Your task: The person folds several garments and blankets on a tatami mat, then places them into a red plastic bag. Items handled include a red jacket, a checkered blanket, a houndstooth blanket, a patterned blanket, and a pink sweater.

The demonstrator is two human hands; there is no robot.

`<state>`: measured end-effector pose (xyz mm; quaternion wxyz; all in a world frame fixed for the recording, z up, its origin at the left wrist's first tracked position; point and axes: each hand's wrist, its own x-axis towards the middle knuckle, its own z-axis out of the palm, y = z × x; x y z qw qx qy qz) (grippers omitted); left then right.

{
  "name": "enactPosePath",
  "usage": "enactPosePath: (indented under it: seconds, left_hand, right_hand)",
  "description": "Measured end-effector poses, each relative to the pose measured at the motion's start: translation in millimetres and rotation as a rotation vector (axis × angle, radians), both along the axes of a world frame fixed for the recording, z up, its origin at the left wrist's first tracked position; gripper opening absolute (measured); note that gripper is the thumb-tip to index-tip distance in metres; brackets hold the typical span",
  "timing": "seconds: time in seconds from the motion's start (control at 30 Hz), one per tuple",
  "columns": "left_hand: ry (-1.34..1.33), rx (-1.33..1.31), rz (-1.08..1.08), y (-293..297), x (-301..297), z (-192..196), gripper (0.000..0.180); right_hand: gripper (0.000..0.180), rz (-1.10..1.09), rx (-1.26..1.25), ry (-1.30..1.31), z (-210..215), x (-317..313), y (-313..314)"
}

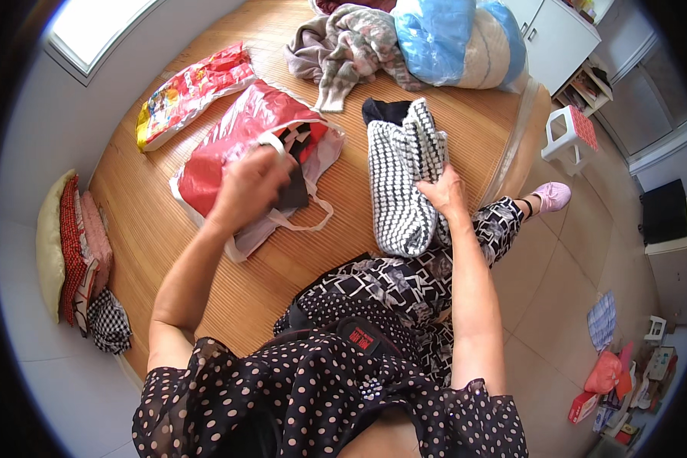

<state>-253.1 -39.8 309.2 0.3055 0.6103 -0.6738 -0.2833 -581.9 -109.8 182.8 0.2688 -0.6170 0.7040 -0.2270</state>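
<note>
I see a ribbed mat spreading under nearly everything, reaching to the wall on the left. At its far end, right of centre, I have a bulky blue and cream bundle in clear wrapping. The red and white bag lies on the mat left of centre, its mouth facing right and a pale strap looping out onto the mat. Touching the bundle on its left is a rumpled patterned sweater. Cushions stand against the wall at the far left. The folded black-and-white knit lies just right of the bag, well apart from the cushions, its lower end by the wearer's leg. A red and yellow packet lies flat just beyond the bag. A black cloth pokes out at the knit's far end, and dark pieces show in the bag's mouth. My right hand grips the knit's right edge, thumb over its face. My left hand is over the bag's mouth, fingers curled but blurred; I cannot tell whether they hold anything.
</note>
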Motion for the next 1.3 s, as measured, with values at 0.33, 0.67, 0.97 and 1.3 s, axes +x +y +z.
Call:
enactPosePath:
  seconds: [0.33, 0.67, 0.97, 1.3]
  left_hand:
    - [0.143, -0.07, 0.128, -48, 78, 89, 0.025]
    - [-0.403, -0.963, 0.12, 6, 52, 22, 0.046]
    - [-0.393, -0.326, -0.138, 34, 35, -146, 0.056]
    - [-0.837, -0.358, 0.115, -24, 49, -180, 0.104]
  right_hand:
    - [0.06, 0.008, -0.393, 0.485, 11, 21, 10]
    - [0.049, 0.44, 0.248, -0.101, -29, 159, 42]
    - [0.037, 0.313, 0.205, -0.211, -94, 181, 66]
    - [0.007, -0.128, 0.673, -1.569, -69, 189, 87]
